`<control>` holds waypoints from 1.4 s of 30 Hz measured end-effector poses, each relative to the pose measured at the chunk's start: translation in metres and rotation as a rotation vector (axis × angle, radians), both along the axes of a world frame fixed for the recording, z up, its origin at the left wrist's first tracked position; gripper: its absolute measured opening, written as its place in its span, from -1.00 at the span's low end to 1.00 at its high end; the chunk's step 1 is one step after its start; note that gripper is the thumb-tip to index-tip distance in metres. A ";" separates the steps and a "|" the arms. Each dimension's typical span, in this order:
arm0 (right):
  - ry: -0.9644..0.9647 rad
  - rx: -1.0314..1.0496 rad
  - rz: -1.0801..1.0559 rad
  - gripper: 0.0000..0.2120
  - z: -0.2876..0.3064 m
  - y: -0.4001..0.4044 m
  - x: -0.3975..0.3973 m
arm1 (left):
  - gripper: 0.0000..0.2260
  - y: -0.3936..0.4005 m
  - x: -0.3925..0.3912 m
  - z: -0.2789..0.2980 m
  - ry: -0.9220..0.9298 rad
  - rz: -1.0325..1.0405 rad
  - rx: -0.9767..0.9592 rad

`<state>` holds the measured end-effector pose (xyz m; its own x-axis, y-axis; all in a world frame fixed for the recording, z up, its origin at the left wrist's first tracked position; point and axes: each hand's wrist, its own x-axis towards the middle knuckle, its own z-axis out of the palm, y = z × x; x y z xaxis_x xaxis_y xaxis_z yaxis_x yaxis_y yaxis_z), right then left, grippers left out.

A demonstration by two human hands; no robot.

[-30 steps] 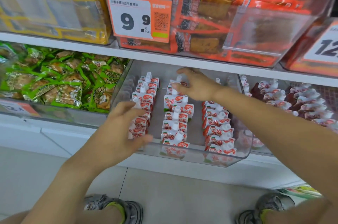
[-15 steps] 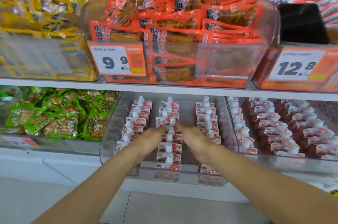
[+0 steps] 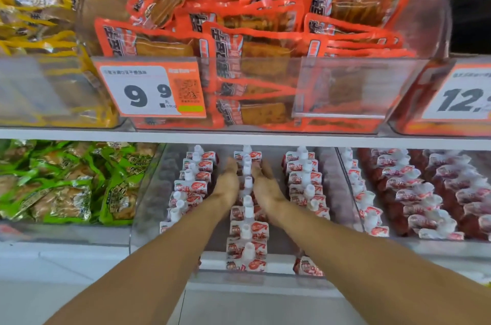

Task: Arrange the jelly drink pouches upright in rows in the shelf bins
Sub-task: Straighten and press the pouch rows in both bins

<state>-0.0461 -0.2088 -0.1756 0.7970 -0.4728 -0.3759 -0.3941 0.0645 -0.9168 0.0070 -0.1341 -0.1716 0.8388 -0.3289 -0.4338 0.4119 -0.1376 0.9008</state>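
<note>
Jelly drink pouches (image 3: 248, 229), centre row of the clear bin (image 3: 148, 192) at lower centre: left hand (image 3: 228, 183) and right hand (image 3: 265, 184) flank them, fingers apparently straight; squeeze evenly to keep spouts upright.

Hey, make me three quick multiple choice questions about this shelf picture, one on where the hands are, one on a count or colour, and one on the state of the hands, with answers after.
1. Where are the two hands?
A. Either side of the middle row of pouches
B. In the green snack bin
C. On the price tag

2. How many pouch rows stand in the clear bin that the hands are in?
A. One
B. Three
C. Six

3. How are the hands held?
A. Fists
B. Fingers straight, flanking the row
C. Each lifting a pouch

Answers:
1 A: left hand and right hand flank the middle row.
2 B: left row, middle, right row in the clear bin.
3 B: fingers extended, nothing lifted.
</note>
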 end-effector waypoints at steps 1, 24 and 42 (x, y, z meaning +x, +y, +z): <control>-0.004 0.012 0.002 -0.56 -0.001 -0.001 0.001 | -0.51 -0.002 0.001 -0.002 0.019 -0.019 0.004; -0.002 0.044 0.001 -0.54 0.009 -0.002 -0.009 | -0.58 -0.006 0.017 -0.036 -0.199 -0.123 0.089; 0.138 0.048 0.354 -0.57 0.029 0.010 -0.097 | -0.81 0.071 -0.068 0.039 -0.344 -0.554 0.468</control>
